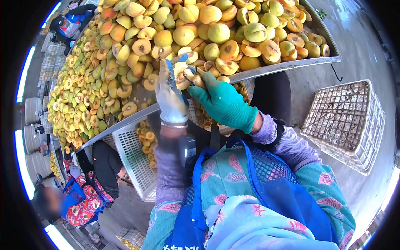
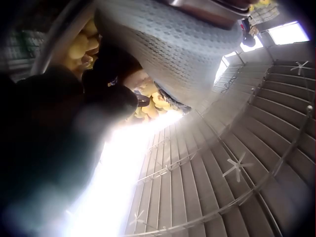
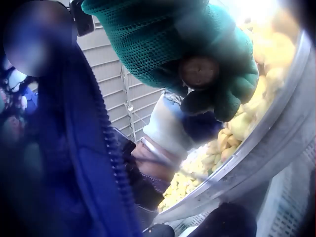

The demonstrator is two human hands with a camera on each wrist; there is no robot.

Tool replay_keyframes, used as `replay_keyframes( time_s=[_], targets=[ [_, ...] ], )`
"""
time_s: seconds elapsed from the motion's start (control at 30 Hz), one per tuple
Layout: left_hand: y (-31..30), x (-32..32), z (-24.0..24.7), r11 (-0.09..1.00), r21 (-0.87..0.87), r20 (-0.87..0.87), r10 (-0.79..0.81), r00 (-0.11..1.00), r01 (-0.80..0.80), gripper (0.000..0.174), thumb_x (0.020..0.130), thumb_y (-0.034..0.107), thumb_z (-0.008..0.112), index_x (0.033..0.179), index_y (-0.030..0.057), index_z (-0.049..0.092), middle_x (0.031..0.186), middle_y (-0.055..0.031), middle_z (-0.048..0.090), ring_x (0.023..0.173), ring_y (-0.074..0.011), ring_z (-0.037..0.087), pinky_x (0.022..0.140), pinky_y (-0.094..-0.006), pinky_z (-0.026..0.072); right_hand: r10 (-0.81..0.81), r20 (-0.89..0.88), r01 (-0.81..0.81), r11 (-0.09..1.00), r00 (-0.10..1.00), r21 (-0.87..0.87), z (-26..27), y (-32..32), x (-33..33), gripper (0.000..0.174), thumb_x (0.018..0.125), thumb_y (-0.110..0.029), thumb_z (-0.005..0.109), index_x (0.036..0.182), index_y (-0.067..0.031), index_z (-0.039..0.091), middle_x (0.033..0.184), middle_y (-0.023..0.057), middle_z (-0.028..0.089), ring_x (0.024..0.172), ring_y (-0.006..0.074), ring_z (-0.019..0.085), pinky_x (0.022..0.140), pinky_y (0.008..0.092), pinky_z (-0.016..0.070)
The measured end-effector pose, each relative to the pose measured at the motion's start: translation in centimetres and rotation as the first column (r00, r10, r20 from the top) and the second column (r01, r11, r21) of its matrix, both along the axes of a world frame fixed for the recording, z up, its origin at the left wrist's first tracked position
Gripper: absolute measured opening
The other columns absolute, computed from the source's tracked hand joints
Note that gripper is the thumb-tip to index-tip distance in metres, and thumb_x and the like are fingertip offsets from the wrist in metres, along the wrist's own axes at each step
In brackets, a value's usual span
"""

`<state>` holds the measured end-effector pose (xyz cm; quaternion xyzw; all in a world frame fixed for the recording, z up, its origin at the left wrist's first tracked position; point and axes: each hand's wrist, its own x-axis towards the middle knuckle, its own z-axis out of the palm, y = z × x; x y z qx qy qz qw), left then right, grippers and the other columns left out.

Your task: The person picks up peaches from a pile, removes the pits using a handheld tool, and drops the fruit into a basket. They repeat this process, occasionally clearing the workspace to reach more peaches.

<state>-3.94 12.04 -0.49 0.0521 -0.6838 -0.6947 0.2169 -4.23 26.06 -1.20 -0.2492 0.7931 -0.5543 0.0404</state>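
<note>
My left hand point(image 1: 171, 93), in a white glove with a blue coated palm, holds a halved yellow peach point(image 1: 181, 79) over the near edge of the fruit heap. My right hand point(image 1: 225, 99), in a green knit glove, grips a pitting knife close against that peach. The knife's dark curved blade point(image 1: 190, 74) overlaps the cut face in the head view. From below, the right wrist view shows the round brown end of its handle point(image 3: 199, 72) within the green fingers. Most of the handle is hidden by the glove. In the left wrist view the peach is largely hidden.
A metal-edged table point(image 1: 287, 65) bears a large heap of whole and halved peaches point(image 1: 125, 58). Below its edge stands a white crate point(image 1: 137, 164) beside more cut fruit. An upturned crate point(image 1: 343, 121) stands on the floor at right. Another person point(image 1: 89, 200) sits at left.
</note>
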Motion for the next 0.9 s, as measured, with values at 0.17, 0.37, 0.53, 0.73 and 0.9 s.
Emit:
replay_keyframes(
  time_s=[0.17, 0.37, 0.53, 0.73, 0.9],
  targets=[
    [-0.5, -0.4, 0.6, 0.988, 0.146, 0.147, 0.027, 0.989, -0.049, 0.044, 0.103, 0.032, 0.044, 0.107, -0.0073, 0.064, 0.095, -0.0126, 0.069, 0.080, -0.0150, 0.065, 0.072, -0.0263, 0.0532, 0.028, -0.115, -0.028, 1.000, 0.993, 0.006, -0.4, -1.0, 0.2, 0.033, 0.097, -0.031, 0.054, 0.100, 0.0014, 0.048, 0.068, 0.0239, 0.060, 0.062, 0.0431, 0.061, 0.051, 0.0516, 0.0457],
    [-1.0, -0.6, 0.0, 0.988, 0.157, 0.205, -0.026, 0.978, -0.006, 0.037, 0.099, 0.030, 0.056, 0.101, -0.0048, 0.068, 0.083, -0.0054, 0.068, 0.066, -0.0072, 0.058, 0.059, -0.0223, 0.0471, 0.090, 0.154, -0.104, 0.991, 0.984, 0.087, -1.5, -1.7, 0.2, 0.035, 0.097, -0.028, 0.053, 0.107, 0.0049, 0.046, 0.072, 0.0261, 0.061, 0.067, 0.0452, 0.062, 0.055, 0.0524, 0.0469],
    [-0.9, -0.6, -0.6, 0.990, 0.138, 0.172, -0.001, 0.985, -0.023, 0.037, 0.099, 0.030, 0.056, 0.099, -0.0051, 0.068, 0.079, -0.0071, 0.068, 0.064, -0.0090, 0.058, 0.058, -0.0236, 0.0480, 0.057, 0.260, -0.031, 0.994, 0.964, -0.103, -1.8, -3.0, 1.3, 0.034, 0.098, -0.031, 0.052, 0.111, 0.0002, 0.051, 0.077, 0.0220, 0.062, 0.062, 0.0356, 0.062, 0.055, 0.0448, 0.0483],
    [-2.4, -0.9, -1.8, 0.916, 0.338, 0.101, -0.262, 0.960, 0.215, 0.033, 0.099, 0.024, 0.053, 0.097, -0.0071, 0.064, 0.079, -0.0123, 0.067, 0.063, -0.0150, 0.061, 0.059, -0.0267, 0.0509, 0.368, 0.817, -0.050, 0.921, 0.445, -0.387, 3.4, -1.2, 0.4, 0.036, 0.098, -0.037, 0.051, 0.092, -0.0016, 0.053, 0.064, 0.0071, 0.056, 0.041, 0.0125, 0.051, 0.034, 0.0265, 0.0382],
    [-2.0, -0.4, -1.9, 0.936, 0.328, 0.162, -0.184, 0.969, 0.123, 0.026, 0.097, 0.016, 0.053, 0.103, -0.0072, 0.065, 0.086, -0.0130, 0.070, 0.070, -0.0109, 0.059, 0.062, -0.0263, 0.0496, 0.175, 0.765, -0.022, 0.978, 0.620, -0.206, 1.6, -2.5, 2.1, 0.042, 0.099, -0.041, 0.045, 0.085, -0.0017, 0.052, 0.062, 0.0051, 0.053, 0.039, 0.0119, 0.048, 0.031, 0.0249, 0.0354]
  ],
)
